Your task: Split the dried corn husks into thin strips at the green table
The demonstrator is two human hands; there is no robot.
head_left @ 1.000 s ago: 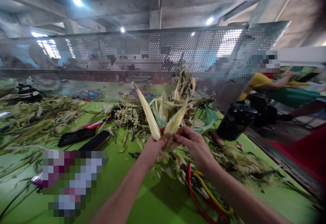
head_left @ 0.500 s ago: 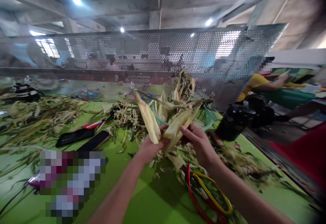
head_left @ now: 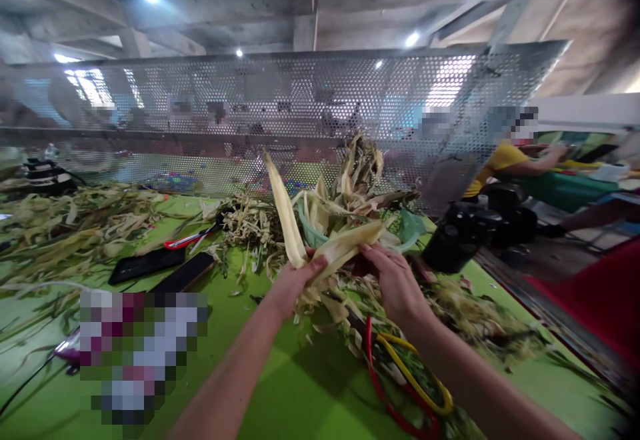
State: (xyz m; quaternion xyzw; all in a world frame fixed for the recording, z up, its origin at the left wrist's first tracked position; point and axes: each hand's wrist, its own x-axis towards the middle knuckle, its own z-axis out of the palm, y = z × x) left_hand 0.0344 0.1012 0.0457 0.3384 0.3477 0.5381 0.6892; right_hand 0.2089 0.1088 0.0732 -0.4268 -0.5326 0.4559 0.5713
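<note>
My left hand point(head_left: 291, 285) is closed around the base of a pale corn ear point(head_left: 286, 218) that points up and slightly left. My right hand point(head_left: 393, 280) pinches a yellowish husk leaf point(head_left: 350, 243) that bends off to the right from the same ear. Both hands are held above a green table point(head_left: 300, 393). Just behind them stands a green basket point(head_left: 407, 227) heaped with dried husks.
Husk scraps litter the table at left and right. Red-handled scissors point(head_left: 187, 238) and two dark flat objects point(head_left: 147, 265) lie at left. Red and yellow loops point(head_left: 400, 387) lie under my right forearm. A perforated metal screen point(head_left: 320, 113) stands behind. A person in yellow point(head_left: 500, 163) sits at right.
The husk leaf in my right hand has been pulled down and to the right, away from the ear. The ear in my left hand stays upright.
</note>
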